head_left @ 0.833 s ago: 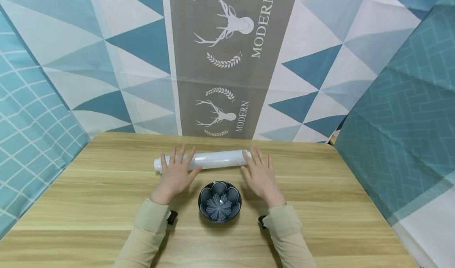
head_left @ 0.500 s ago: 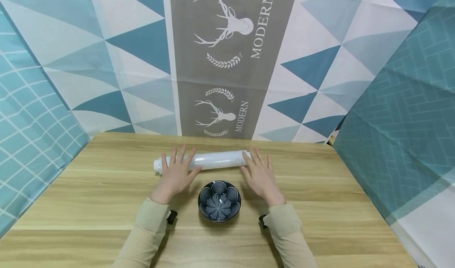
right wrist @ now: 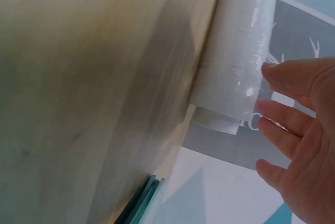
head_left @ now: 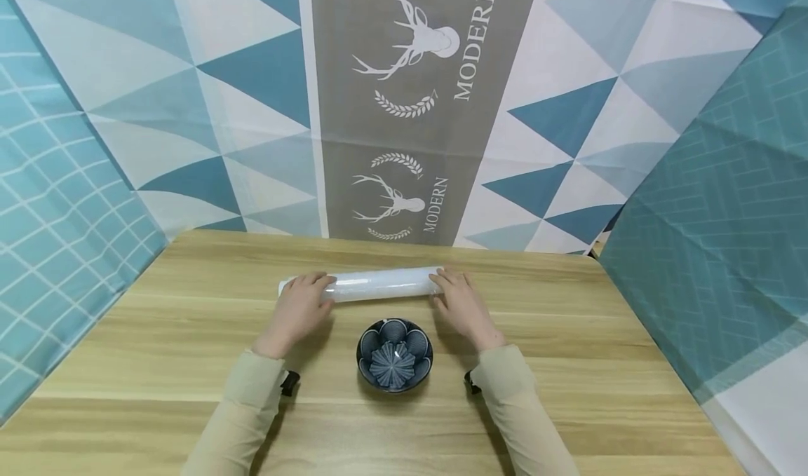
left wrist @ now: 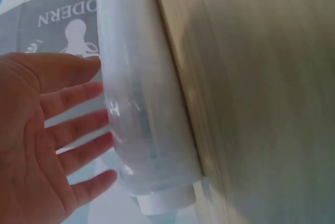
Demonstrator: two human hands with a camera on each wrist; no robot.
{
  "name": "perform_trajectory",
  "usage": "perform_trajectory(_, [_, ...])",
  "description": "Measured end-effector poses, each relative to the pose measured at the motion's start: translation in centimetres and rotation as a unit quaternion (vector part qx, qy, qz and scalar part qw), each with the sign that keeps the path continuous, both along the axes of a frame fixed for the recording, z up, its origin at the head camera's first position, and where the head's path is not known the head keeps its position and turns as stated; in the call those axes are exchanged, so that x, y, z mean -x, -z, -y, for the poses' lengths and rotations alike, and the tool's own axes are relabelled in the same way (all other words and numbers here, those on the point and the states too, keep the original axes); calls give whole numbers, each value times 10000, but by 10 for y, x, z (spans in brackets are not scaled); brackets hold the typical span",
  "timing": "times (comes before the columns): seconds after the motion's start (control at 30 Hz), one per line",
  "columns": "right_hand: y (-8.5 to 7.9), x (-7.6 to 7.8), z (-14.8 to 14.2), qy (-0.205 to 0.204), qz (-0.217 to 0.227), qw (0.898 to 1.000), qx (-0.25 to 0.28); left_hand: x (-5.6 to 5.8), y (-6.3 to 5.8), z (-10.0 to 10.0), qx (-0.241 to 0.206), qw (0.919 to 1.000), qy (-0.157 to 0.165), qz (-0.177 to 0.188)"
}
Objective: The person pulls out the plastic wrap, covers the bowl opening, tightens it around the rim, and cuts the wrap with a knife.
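A roll of clear plastic film (head_left: 379,284) with a white core lies crosswise toward the far side of the wooden table. My left hand (head_left: 297,311) is over its left part, fingers slightly bent. In the left wrist view the thumb and fingers (left wrist: 78,129) of that hand reach to the roll's surface without wrapping round it. At the roll's right end is my right hand (head_left: 466,308). Its fingers (right wrist: 285,116) are loosely bent beside the film in the right wrist view; whether they touch it I cannot tell. A dark blue flower-patterned bowl (head_left: 394,357) stands between the forearms.
The wooden tabletop (head_left: 606,392) ends against a patterned cloth backdrop (head_left: 265,160) at the back. Teal cloth (head_left: 726,223) hangs along the right, and blue checked cloth (head_left: 57,195) along the left. Each wrist wears a small black device (head_left: 289,383).
My spread fingers have drawn in and bent down at the roll, the left hand more than the right. The left wrist has shifted a little left. The whole head view has shifted slightly.
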State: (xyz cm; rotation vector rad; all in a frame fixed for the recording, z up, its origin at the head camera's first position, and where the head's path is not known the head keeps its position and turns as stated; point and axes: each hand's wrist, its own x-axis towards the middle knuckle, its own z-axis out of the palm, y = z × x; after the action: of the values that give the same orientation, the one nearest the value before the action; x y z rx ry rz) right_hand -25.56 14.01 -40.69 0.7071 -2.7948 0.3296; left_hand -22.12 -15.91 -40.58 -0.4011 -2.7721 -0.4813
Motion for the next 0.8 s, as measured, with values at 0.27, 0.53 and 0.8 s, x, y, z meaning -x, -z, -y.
perform_trajectory(0.27, [6,17,3,-170,-311,9992,158,13,4,10,-165,9985,-86,-506])
perform_trajectory(0.53, [6,28,8,-3,-999,9947,237,14,5,15,-321,9960,-229,-800])
perform_trajectory(0.8, [4,30,14,324,-1004,9944,-54,16,6,14,-231,9953,-397,-853])
